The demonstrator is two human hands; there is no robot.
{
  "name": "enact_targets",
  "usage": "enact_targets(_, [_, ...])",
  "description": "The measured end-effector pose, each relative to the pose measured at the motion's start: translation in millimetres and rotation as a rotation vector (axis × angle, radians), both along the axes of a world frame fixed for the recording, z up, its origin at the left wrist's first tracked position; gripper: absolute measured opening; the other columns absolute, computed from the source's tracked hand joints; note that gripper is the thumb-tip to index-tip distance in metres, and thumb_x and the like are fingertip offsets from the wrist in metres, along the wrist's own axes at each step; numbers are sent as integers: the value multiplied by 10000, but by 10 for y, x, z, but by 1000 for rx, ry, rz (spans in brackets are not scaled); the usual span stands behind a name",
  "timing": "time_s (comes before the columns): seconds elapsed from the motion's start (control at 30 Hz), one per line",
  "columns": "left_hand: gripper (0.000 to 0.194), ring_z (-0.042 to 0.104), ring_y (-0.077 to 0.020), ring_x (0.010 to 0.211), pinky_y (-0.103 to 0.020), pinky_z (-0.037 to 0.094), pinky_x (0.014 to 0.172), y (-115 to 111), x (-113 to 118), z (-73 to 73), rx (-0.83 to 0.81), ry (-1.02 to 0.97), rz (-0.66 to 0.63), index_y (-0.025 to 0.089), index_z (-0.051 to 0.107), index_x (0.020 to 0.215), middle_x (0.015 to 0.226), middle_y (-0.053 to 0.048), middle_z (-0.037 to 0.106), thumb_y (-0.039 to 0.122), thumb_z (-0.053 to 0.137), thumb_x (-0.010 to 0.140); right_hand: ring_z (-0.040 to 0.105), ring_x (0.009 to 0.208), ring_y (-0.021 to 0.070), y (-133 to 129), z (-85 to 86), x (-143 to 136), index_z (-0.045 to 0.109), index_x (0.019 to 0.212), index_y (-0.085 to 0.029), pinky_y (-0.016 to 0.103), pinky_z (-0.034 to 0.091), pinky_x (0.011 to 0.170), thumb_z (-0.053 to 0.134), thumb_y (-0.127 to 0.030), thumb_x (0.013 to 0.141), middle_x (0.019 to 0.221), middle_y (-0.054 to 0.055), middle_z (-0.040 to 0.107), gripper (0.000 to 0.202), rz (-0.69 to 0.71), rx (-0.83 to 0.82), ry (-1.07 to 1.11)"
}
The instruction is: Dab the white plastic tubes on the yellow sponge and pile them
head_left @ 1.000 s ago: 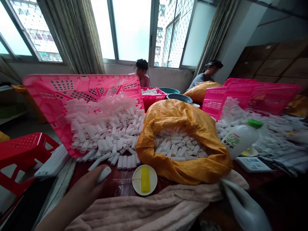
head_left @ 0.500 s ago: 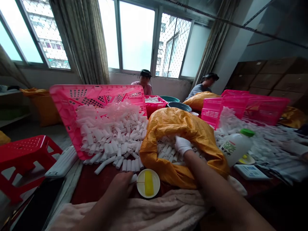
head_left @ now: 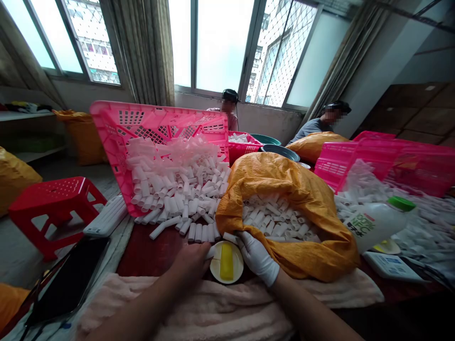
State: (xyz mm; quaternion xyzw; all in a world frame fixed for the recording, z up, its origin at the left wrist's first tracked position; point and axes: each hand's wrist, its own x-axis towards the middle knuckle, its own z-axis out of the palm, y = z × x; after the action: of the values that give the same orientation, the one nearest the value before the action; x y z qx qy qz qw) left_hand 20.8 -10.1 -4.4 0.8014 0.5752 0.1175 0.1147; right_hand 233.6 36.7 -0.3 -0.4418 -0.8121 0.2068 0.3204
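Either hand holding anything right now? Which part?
Right hand, gloved, pinches a white tube by its near end; left hand grips another, mostly hidden.

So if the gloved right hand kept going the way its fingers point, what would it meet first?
Probably the white tube at its fingers, then the row of tubes before the pink basket; depth is unclear.

Dish (head_left: 217, 270) sits between both hands, before the sack (head_left: 295, 189); basket (head_left: 117, 137) lies left of the sack, bottle (head_left: 377, 222) right
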Motion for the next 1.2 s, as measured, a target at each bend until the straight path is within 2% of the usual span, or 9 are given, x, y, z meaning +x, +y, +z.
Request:
enact_targets(0.17, [179,592,-192,765,-267,389,644,-15,20,40,9,17,5,179,512,850,809,-47,635,333,422,851,592,948,207,-37,-5,17,615,993,-194,366,478,881,456,-158,835,1013,79,637,227,143,35,-70])
enact_targets(0.3, [172,595,-187,772,-262,401,654,-40,35,77,-15,40,10,178,514,860,821,-52,640,327,428,856,586,933,203,-97,14,44,587,1048,-198,386,478,879,392,-159,864,996,73,634,272,102,65,-61])
enact_targets(0.43, [172,598,-191,784,-268,412,666,-51,52,110,-25,58,12,171,518,873,833,-64,641,316,426,861,572,910,200,-118,13,78,629,927,-190,366,481,855,440,-147,837,944,74,621,213,188,71,-86])
enact_targets(0.6, [185,596,-188,758,-271,412,649,-63,56,111,-14,47,8,168,516,864,820,-65,640,316,406,871,561,970,199,-153,-14,84,582,1052,-194,375,468,889,415,-139,860,1030,87,602,260,136,87,-86])
enact_targets(0.73, [190,595,-188,760,-272,410,652,-61,54,90,-8,47,8,170,519,869,821,-68,641,319,402,868,552,977,204,-184,14,98,621,954,-198,370,470,881,440,-127,848,1022,86,599,222,208,155,-157])
enact_targets(0.9, [195,600,-202,770,-283,414,657,-51,53,67,-19,38,15,173,530,859,823,-68,643,335,421,860,551,1016,203,-184,1,123,565,1108,-198,378,461,914,407,-103,857,1087,93,593,312,184,133,-163])
enact_targets(1.03, [195,602,-209,763,-291,415,655,-57,59,87,3,60,21,167,539,873,807,-73,639,318,416,865,549,1000,205,-200,3,161,614,1008,-185,375,470,893,380,-124,884,1059,98,602,272,231,184,-204])
enact_targets(1.2, [192,600,-201,756,-281,408,645,-58,58,109,-6,65,11,172,536,867,806,-65,639,320,413,866,523,1044,211,-246,93,179,556,1104,-176,383,452,927,454,-105,848,1115,102,579,285,222,181,-221])
